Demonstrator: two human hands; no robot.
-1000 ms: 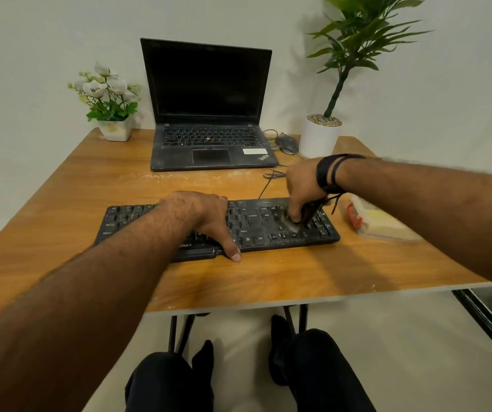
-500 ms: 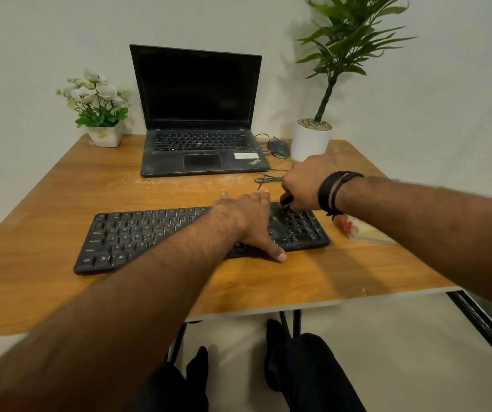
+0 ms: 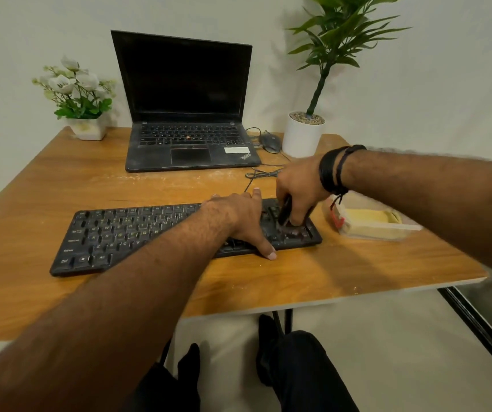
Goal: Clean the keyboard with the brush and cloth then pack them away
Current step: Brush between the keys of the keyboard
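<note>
Keyboard (image 3: 137,236) sits flat on the desk (image 3: 60,179), under both hands. Left hand (image 3: 239,218) lies open, pressing its right half, and right hand (image 3: 298,188) is closed around a dark brush (image 3: 284,211) at the right end.

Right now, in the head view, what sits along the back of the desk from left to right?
Flower pot → laptop → mouse → white plant pot.

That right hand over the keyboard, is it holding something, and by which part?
The right hand grips a dark brush by its handle, working end down on the keyboard. The left hand holds nothing; it rests flat on the keys.
</note>
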